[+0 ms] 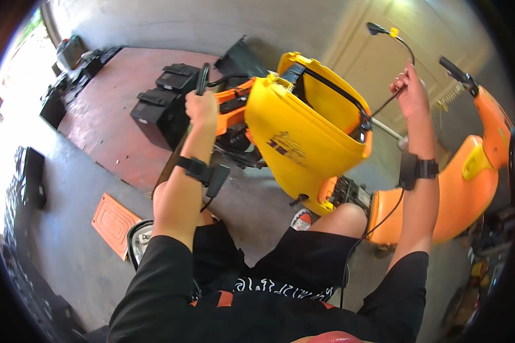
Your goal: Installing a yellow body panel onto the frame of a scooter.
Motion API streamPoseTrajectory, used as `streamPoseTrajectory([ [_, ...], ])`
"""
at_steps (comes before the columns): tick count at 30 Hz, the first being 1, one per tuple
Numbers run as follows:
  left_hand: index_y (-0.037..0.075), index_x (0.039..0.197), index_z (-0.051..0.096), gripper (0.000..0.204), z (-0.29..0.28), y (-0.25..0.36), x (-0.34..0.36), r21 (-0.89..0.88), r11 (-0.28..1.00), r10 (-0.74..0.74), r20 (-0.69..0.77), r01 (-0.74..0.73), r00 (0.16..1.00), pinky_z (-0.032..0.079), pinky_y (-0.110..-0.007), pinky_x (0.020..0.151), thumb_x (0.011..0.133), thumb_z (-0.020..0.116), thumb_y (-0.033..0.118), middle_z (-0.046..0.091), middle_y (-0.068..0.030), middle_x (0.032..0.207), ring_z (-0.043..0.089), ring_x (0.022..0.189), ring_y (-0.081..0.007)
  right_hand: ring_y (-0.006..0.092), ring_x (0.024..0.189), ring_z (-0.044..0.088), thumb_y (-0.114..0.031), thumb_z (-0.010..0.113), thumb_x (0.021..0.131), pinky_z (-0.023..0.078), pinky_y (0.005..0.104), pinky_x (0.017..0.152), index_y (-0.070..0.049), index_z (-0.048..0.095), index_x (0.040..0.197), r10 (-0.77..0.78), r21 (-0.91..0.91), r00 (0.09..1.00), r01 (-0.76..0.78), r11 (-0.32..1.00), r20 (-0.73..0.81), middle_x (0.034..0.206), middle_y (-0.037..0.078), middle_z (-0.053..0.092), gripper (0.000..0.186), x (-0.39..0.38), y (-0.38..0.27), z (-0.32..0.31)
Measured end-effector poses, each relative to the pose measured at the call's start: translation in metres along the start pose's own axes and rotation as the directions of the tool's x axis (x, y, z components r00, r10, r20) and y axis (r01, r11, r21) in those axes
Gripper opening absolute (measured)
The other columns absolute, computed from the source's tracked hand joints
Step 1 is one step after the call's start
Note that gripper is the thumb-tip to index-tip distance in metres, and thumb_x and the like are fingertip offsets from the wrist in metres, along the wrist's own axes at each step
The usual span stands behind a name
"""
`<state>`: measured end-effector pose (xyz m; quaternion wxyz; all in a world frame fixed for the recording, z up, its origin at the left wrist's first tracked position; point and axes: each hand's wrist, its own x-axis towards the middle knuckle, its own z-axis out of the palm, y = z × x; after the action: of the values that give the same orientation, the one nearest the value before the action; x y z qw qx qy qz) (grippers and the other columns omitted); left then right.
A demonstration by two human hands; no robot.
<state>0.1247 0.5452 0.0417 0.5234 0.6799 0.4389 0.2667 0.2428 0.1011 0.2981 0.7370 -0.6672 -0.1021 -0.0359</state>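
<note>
In front of me is a yellow scooter shell (303,131) with an orange frame (232,117) at its left end. My right hand (411,91) is raised at the right, fingers closed around a black cable (407,51). The cable's far end carries a black plug (376,28) and a yellow tag (393,32); its other end runs down into the yellow shell. My left hand (202,107) is closed around a black elongated part (203,80) beside the orange frame. A black lead (229,79) runs from near that part toward the scooter. The left fingers are partly hidden.
Black battery-like boxes (157,114) stand left of the scooter, near a reddish floor area (114,108). An orange panel (114,224) lies on the floor by my left arm. An orange scooter (449,200) stands close on the right. A beige door (435,46) is behind.
</note>
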Motion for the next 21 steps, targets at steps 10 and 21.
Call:
streamPoseTrajectory([
  [10, -0.010, 0.087, 0.065, 0.021, 0.004, -0.001, 0.000, -0.256, 0.959, 0.068, -0.195, -0.117, 0.978, 0.044, -0.035, 0.061, 0.078, 0.052, 0.005, 0.062, -0.0094, 0.075, 0.055, 0.065, -0.0160, 0.0259, 0.095, 0.063, -0.022, 0.038, 0.103, 0.049, 0.0425, 0.085, -0.007, 0.048, 0.086, 0.252, 0.545, 0.883, 0.005, 0.838, -0.396, 0.087, 0.009, 0.061, 0.024, -0.032, 0.067, -0.130],
  [21, -0.009, 0.107, 0.060, 0.036, -0.006, -0.001, 0.001, -0.364, 0.931, 0.018, -0.069, -0.042, 0.997, 0.049, -0.034, 0.066, 0.078, 0.054, 0.010, 0.065, -0.0148, 0.087, 0.063, 0.071, -0.0212, 0.0362, 0.113, 0.061, -0.012, 0.038, 0.103, 0.049, 0.0525, 0.103, 0.008, 0.056, 0.108, 0.281, 0.831, 0.920, 0.080, 0.550, -0.274, 0.114, 0.025, 0.064, 0.027, -0.003, 0.132, -0.135],
])
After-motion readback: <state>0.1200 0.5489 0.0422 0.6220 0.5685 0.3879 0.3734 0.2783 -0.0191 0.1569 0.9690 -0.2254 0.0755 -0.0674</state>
